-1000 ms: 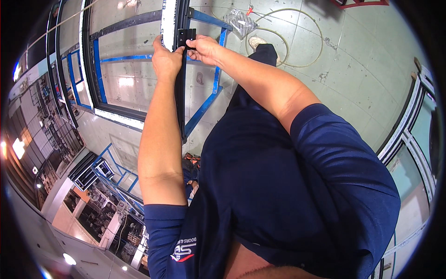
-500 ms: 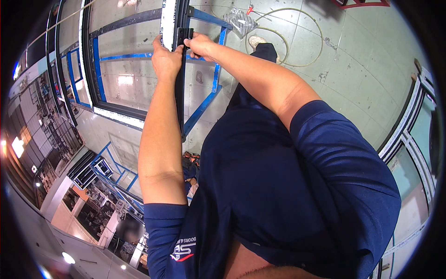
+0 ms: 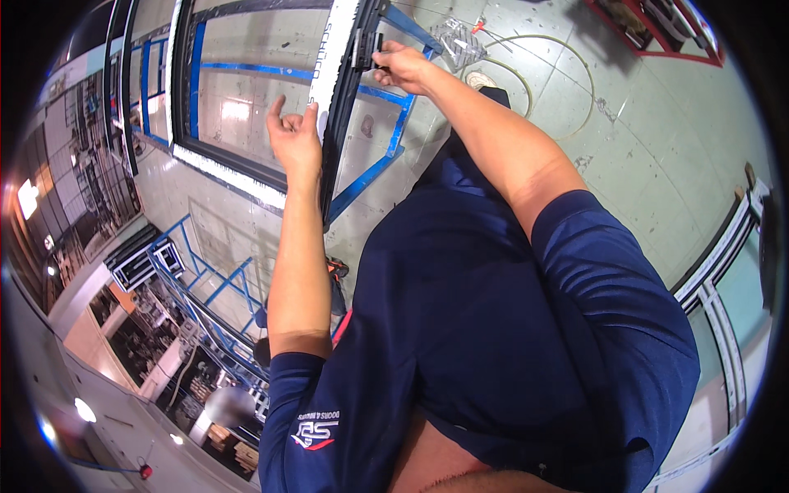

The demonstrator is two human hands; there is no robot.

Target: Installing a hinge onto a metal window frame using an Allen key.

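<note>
- The left hand (image 3: 292,135) rested against the white edge of the upright window frame (image 3: 339,74), fingers loosely spread and gripping nothing.
- The right hand (image 3: 403,66) was curled, fingertips pinched on a small dark fitting (image 3: 367,56) on the frame's black side.
- A clear plastic packet (image 3: 456,37) lay on the grey floor (image 3: 657,140), just beyond the right hand.
- A long white label strip ran along the frame's edge.

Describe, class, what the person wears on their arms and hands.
Both forearms are bare. The left hand and right hand have no gloves, rings or watch visible. Short navy sleeves cover the upper arms; the left sleeve carries a small white and red emblem.
</note>
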